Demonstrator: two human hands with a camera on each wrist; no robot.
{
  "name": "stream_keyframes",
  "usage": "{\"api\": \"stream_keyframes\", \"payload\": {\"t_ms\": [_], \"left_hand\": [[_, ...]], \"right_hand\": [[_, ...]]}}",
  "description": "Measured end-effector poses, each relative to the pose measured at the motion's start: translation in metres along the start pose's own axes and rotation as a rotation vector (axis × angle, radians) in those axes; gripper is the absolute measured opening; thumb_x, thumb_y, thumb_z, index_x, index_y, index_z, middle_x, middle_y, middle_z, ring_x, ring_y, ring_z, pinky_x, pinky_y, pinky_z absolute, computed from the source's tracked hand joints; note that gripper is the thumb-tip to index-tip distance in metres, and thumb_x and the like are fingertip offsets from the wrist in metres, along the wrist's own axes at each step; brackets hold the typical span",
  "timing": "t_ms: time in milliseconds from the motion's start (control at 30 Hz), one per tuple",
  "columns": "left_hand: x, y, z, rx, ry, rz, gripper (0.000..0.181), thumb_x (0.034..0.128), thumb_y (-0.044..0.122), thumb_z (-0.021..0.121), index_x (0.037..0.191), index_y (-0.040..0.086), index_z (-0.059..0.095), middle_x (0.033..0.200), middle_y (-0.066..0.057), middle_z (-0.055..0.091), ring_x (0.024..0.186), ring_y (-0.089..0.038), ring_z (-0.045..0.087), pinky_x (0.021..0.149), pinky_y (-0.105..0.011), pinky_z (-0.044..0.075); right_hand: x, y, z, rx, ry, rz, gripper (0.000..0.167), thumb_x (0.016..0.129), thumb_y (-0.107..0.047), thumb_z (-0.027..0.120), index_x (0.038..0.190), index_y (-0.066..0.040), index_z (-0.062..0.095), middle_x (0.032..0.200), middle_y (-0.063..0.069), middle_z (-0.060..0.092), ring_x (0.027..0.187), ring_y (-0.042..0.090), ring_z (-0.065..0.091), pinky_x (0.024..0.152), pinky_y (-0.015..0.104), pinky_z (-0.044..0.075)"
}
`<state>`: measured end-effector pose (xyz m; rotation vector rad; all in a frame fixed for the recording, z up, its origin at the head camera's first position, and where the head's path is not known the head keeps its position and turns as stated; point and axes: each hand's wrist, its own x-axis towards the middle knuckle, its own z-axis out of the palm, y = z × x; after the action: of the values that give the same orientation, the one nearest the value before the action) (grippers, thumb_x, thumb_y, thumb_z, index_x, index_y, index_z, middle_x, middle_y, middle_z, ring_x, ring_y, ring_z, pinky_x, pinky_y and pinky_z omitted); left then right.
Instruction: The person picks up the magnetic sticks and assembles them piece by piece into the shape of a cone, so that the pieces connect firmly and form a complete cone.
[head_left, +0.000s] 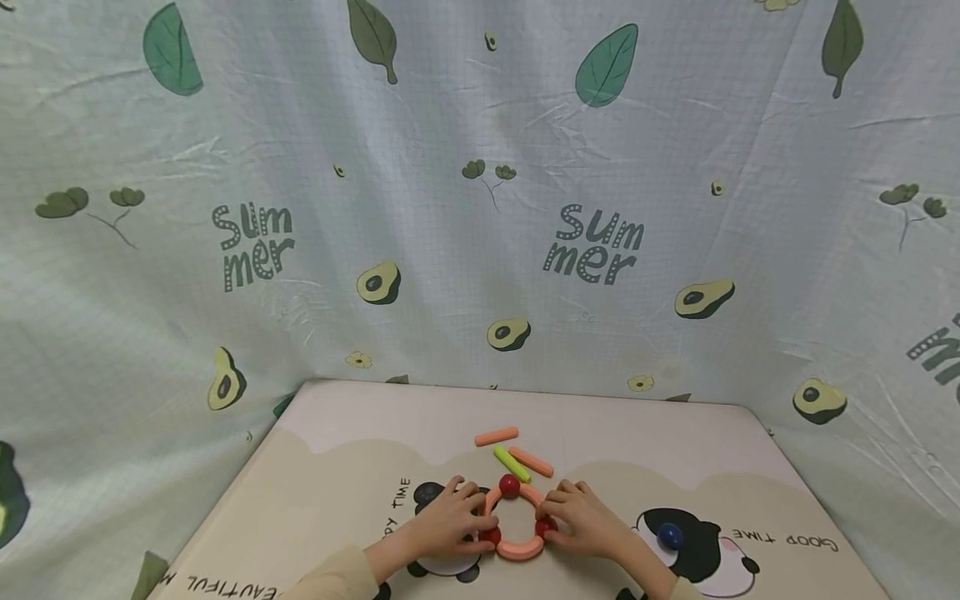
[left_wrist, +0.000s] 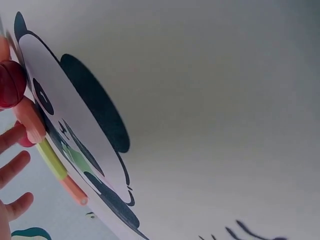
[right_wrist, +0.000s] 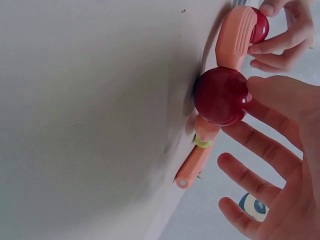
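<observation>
On the table lies a ring of curved orange pieces (head_left: 520, 550) joined by red balls. My left hand (head_left: 448, 521) pinches the lower left red ball (right_wrist: 261, 26) between thumb and finger. At the lower right, my right hand (head_left: 587, 521) holds another red ball (right_wrist: 220, 96) with thumb and index finger, its other fingers spread. A third red ball (head_left: 509, 486) tops the ring, untouched. In the left wrist view, the fingers (left_wrist: 15, 167) show only partly at the left edge, close to an orange piece (left_wrist: 31, 120).
Just beyond the ring lie a yellow-green rod (head_left: 512, 465) and two straight orange rods, one (head_left: 531, 462) beside it and one (head_left: 497, 437) farther back. A dark blue ball (head_left: 670, 537) sits right of my right hand. Behind the table (head_left: 337, 408) hangs a printed curtain (head_left: 450, 250).
</observation>
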<state>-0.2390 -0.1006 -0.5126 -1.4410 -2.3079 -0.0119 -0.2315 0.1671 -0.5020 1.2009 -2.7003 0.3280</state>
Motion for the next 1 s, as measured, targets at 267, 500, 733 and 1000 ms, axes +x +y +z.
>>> {"api": "stream_keyframes", "payload": {"t_ms": [267,500,733,1000], "left_hand": [[0.002,-0.001,-0.001,0.015,0.01,0.049,0.022,0.0849,0.049,0.049,0.093,0.031,0.059,0.087,0.01,0.052,0.09,-0.01,0.044,0.083,-0.038,0.038],[0.005,-0.002,-0.004,0.018,-0.008,0.071,0.02,0.0853,0.048,0.05,0.091,0.03,0.059,0.085,0.011,0.05,0.088,-0.009,0.044,0.082,-0.037,0.039],[0.005,-0.002,-0.005,-0.003,-0.021,0.078,0.019,0.0865,0.045,0.05,0.091,0.029,0.059,0.086,0.011,0.051,0.089,-0.009,0.044,0.082,-0.036,0.039],[0.005,-0.002,-0.004,-0.017,-0.052,0.089,0.02,0.088,0.041,0.05,0.095,0.025,0.059,0.086,0.011,0.053,0.088,-0.008,0.044,0.083,-0.033,0.037]], "right_hand": [[0.007,-0.001,0.004,0.001,0.014,0.089,0.006,0.083,-0.026,0.06,0.089,-0.024,0.062,0.081,-0.016,0.057,0.079,0.005,0.042,0.071,0.03,0.033],[0.019,0.002,0.008,-0.081,0.087,0.122,0.008,0.083,-0.025,0.06,0.09,-0.022,0.062,0.087,-0.01,0.06,0.078,0.009,0.044,0.071,0.033,0.034],[0.027,0.008,0.009,-0.058,0.123,0.16,0.012,0.083,-0.027,0.061,0.094,-0.022,0.062,0.093,-0.007,0.056,0.088,0.013,0.048,0.075,0.037,0.037],[0.036,0.017,0.01,-0.118,0.14,0.151,0.02,0.081,-0.021,0.063,0.1,-0.018,0.062,0.095,-0.004,0.056,0.09,0.016,0.049,0.075,0.037,0.038]]}}
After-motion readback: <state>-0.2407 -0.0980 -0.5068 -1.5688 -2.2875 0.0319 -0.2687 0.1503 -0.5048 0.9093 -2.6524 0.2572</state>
